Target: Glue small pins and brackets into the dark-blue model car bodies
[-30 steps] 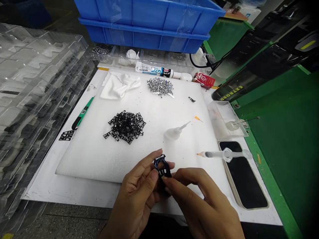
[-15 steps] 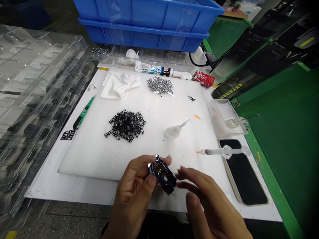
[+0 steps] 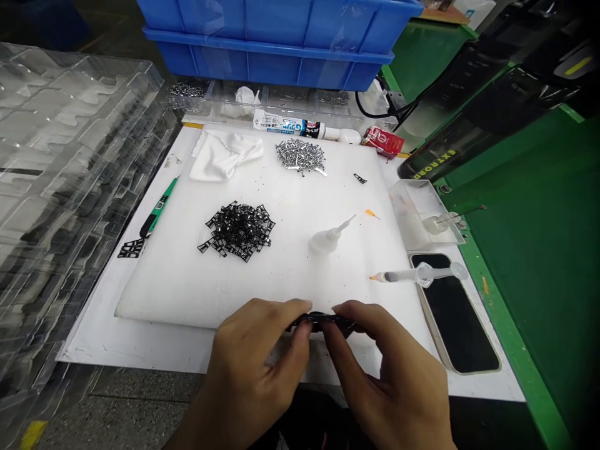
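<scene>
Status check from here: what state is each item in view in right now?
Left hand: gripping one end of the glossy black frame
Right hand: gripping the frame's other end
Squeeze bottle: lying on its side, nozzle uncapped
Phone: face up, screen dark
Syringe: lying across the phone, orange tip fitted
White cloth: crumpled
Black parts: loosely heaped
Silver parts: loosely heaped

Black frame (mostly behind fingers)

Held frame glossy black; crates blue; bench mat green.
</scene>
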Tool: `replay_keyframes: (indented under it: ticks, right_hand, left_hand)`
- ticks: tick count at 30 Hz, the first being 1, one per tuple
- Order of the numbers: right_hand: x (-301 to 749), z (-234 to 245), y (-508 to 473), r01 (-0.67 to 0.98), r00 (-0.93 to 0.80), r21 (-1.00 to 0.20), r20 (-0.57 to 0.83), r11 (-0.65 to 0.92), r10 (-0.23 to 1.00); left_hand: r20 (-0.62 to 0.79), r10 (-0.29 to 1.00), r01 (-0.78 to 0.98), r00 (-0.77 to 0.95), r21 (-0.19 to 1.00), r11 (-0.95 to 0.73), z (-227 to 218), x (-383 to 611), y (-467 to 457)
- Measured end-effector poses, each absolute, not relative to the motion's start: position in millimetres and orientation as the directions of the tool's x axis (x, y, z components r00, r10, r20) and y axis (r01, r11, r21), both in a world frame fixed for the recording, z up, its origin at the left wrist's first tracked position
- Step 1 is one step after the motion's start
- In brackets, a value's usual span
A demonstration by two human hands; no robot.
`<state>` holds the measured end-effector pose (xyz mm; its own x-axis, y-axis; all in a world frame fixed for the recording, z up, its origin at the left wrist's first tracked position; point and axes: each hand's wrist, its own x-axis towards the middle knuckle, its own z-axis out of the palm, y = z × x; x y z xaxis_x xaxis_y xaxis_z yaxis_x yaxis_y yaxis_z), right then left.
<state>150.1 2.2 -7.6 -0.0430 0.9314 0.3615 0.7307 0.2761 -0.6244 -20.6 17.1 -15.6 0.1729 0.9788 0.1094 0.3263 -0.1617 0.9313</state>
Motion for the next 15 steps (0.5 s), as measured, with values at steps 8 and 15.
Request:
replay_keyframes:
  ticks: [8,15]
  right_hand:
    - [159,-12,-1,0.672,-0.164,-0.573,0.502,0.468,0.849]
    - [178,-13,-4,0.636,-0.233,-0.54,0.545,0.551,0.805]
  left_hand:
    - [0.437,0.886,0.351,0.156,0.814,-0.464,-26,-10,4]
    - [0.536,0.842,0.465,0.062,0.731,-0.5,-21,0,-8]
